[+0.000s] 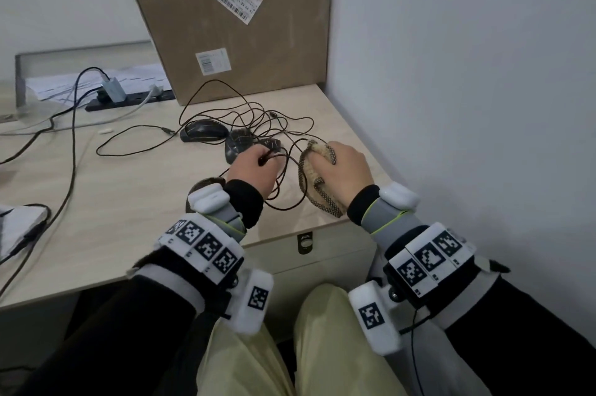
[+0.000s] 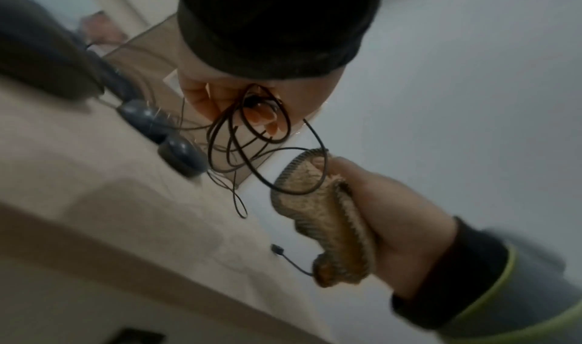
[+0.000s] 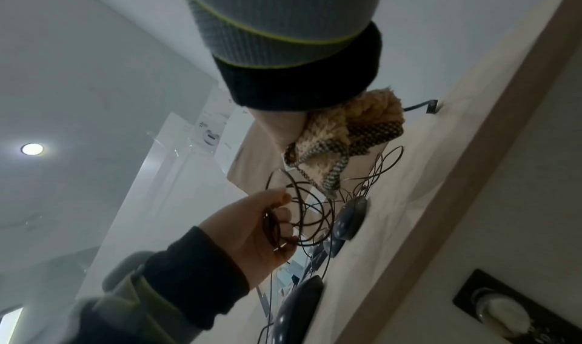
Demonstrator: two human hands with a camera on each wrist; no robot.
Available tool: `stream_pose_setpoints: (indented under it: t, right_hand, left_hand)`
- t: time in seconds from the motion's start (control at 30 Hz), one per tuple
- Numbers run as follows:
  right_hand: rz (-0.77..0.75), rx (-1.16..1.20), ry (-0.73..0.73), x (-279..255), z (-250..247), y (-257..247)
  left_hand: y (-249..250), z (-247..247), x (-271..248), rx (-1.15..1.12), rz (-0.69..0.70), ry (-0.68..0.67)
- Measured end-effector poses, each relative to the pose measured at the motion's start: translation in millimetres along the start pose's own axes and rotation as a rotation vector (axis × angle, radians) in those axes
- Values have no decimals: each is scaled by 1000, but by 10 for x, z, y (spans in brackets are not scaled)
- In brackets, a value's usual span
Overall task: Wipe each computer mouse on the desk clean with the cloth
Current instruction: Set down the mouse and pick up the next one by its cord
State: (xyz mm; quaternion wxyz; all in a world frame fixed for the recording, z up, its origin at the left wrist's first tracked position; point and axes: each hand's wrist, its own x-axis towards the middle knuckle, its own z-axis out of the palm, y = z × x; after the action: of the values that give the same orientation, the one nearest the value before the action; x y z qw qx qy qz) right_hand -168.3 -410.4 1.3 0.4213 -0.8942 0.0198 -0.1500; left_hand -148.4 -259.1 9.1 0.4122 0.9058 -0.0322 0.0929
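Black wired mice lie in a tangle of thin black cable on the pale wood desk (image 1: 135,189): one mouse (image 1: 203,131) farthest left, a second mouse (image 1: 238,146) beside it, a third dark one (image 1: 272,144) just beyond my left fingers. My left hand (image 1: 263,157) pinches several loops of mouse cable (image 2: 252,135) and holds them a little above the desk. To its right, my right hand (image 1: 329,153) grips a bunched beige cloth (image 1: 317,189) with a checked border. The cloth (image 3: 343,135) hangs from my right fist and touches no mouse.
A large cardboard box (image 1: 232,18) leans at the back, and a white wall (image 1: 467,89) closes the right side. At the back left lie a black power strip (image 1: 129,99) with plugs, papers and more cables. The desk's front edge has a drawer lock (image 1: 304,242) under it.
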Motion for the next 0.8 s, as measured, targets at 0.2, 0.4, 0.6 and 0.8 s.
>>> stream_pose_setpoints:
  t: [0.2,0.4,0.6,0.8]
  right_hand:
    - [-160,-120,-170,-114,94,-56]
    - [-225,-186,-291,-180,135,-91]
    - [-197,-232,-284,-198,73,38]
    - [-154,-232,-197,-148,-135,188]
  left_hand:
    - [34,64,37,-465,-230,-179]
    - [0,48,66,-616,-331,-288]
    - [68,-118,140,-1290,-522,-85]
    - [-205,-429,363,-1380,-537,82]
